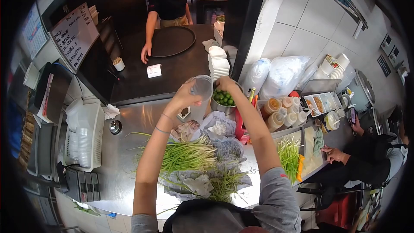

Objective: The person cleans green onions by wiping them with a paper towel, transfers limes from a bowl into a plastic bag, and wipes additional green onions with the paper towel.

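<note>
Currently you are holding a clear plastic container (202,87) in your left hand (185,97), the fingers wrapping its side, while it is sitting in the air just left of the metal pot (224,109). Your right hand (225,85) is reaching inside that pot, its fingers resting among the green limes (225,99); they are hiding their own tips, so you cannot tell from here whether they are gripping one. The key relation is running sideways: the limes are lying right under your right hand, the container is hanging a short way to their left, and your right arm is the nearer one to the fruit. The container's round rim is showing, but its clear walls are making its long axis hard to read. Beyond the pot, white tubs (220,65) are standing in a stack. On your side of the pot, crumpled plastic and long green stalks (185,155) are covering part of the steel worktop (125,118). Right of the pot, squeeze bottles (272,106) are standing in a group, and farther right a divided tray (330,104) is holding food in some of its compartments. Far left of the pot, a white basket (98,140) is carrying stacked clear plasticware (83,146).
</note>
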`<state>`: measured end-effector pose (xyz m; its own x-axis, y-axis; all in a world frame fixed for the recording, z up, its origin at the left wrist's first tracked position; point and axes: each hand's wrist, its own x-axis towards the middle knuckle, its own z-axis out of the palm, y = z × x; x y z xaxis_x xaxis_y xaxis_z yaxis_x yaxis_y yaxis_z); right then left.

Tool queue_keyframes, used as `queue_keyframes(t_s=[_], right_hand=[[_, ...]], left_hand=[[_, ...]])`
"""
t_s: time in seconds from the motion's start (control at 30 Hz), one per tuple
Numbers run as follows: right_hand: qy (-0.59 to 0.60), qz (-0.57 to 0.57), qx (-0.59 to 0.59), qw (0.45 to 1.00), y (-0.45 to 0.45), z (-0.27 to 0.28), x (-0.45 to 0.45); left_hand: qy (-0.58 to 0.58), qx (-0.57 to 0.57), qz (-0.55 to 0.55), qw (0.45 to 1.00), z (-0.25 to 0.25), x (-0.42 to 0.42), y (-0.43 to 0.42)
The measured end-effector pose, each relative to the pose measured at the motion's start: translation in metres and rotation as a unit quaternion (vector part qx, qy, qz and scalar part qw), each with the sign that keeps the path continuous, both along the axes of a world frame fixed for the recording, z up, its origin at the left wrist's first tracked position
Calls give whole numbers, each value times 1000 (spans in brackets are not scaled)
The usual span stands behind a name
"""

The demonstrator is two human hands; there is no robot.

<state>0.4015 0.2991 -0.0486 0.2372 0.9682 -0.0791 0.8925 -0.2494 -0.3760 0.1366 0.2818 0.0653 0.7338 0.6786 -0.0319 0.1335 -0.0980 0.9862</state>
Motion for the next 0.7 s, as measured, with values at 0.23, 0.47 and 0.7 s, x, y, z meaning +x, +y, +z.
queue_keyframes(t_s=[0.23, 0.47, 0.7], right_hand=[[70, 29, 168, 983, -3, -13, 19], [382, 151, 92, 907, -63, 158, -32], [-190, 47, -137, 971, -47, 43, 2]], left_hand=[[-3, -19, 1, 1000, -1, -6, 3], [5, -53, -34, 998, 4, 16, 5], [-11, 46, -9, 999, 11, 10, -5]])
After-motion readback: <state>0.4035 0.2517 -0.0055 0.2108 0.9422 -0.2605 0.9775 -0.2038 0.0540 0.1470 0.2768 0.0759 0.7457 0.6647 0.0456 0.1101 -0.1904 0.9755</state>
